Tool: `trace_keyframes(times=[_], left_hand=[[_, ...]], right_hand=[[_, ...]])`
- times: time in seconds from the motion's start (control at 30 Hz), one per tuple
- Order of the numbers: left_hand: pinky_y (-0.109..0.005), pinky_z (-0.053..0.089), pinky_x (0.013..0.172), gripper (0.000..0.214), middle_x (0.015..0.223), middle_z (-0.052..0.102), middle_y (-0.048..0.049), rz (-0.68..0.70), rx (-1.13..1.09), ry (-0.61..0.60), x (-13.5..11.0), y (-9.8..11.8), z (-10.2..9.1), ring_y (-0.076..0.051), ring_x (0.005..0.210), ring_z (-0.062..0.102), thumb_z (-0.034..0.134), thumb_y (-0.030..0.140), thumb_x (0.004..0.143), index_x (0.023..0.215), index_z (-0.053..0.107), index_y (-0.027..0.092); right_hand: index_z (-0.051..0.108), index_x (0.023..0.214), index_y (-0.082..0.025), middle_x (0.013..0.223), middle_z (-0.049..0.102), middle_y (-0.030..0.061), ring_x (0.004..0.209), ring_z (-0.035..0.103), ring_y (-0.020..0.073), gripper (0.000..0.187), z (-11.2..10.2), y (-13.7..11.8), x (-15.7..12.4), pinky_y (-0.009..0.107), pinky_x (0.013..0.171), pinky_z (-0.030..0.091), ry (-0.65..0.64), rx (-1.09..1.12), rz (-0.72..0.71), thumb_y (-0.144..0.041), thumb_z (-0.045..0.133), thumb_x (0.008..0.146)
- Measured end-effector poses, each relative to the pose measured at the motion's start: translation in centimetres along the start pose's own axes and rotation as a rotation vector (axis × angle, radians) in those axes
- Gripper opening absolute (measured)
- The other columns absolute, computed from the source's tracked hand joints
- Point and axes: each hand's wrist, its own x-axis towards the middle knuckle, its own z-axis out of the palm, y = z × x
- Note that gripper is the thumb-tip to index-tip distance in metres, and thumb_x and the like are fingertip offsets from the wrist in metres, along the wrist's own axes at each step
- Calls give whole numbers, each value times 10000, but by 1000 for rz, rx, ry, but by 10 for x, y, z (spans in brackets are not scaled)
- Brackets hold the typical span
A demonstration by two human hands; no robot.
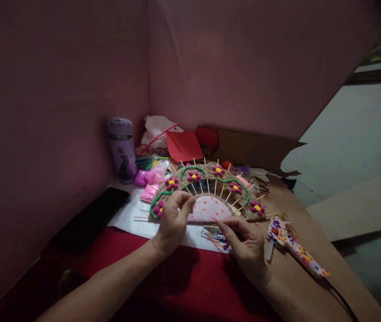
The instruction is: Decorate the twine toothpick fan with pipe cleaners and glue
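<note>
A half-round woven twine fan [187, 181] with thin sticks poking out lies in front of me. Purple flowers with yellow centres [235, 188] and green curved strands [224, 180] decorate it, and its middle is a white half-circle with orange dots [207, 209]. My left hand [176, 217] is closed in a pinch over the fan's lower left part; whatever its fingers hold does not show. Between thumb and forefinger, my right hand [246, 241] pinches a thin orange strip [214, 219] near the dotted half-circle's lower edge.
A flowered glue gun [294, 243] with a black cord lies at right. Metal tools [213, 233] rest on white paper below the fan. A purple tumbler [122, 150] and black phone [91, 217] are at left. Pink packets [150, 179], red paper [184, 146] and cardboard [251, 150] lie behind.
</note>
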Motion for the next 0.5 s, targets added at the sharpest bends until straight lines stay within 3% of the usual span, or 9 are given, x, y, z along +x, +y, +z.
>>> trace_keyframes(times=[0.1,0.17,0.23,0.37,0.5], left_hand=[[-227,360,541,197,587,485,30,-48,-135,222,14,7,-17,-100,555,441,520,329,837,703,530,186],[-223,345,515,321,541,484,22,-33,-109,229,18,14,-29,-91,519,427,494,377,846,600,525,174],[-221,328,482,382,514,483,14,-68,-23,135,17,21,-37,-88,494,417,484,399,843,545,530,165],[-221,352,502,169,600,543,9,-124,181,-176,7,26,-42,-104,551,461,574,301,782,677,587,169],[-232,338,521,202,617,543,5,-78,334,-299,8,25,-35,-114,577,458,515,307,819,675,563,174]], right_hand=[[612,744,-184,576,540,-29,503,461,90,101,-2,2,0,191,461,367,30,24,33,-267,596,799],[620,752,-184,601,565,-20,532,489,97,94,-2,1,0,195,487,390,31,29,37,-263,598,797],[626,746,-182,610,574,-14,544,500,102,95,-2,-1,1,198,498,400,38,24,31,-259,600,794],[620,741,-176,578,549,-18,510,477,99,110,0,-5,3,199,470,387,39,31,42,-264,590,800],[612,741,-173,589,557,-5,526,491,116,162,3,-3,1,217,482,386,-37,34,84,-291,548,832]])
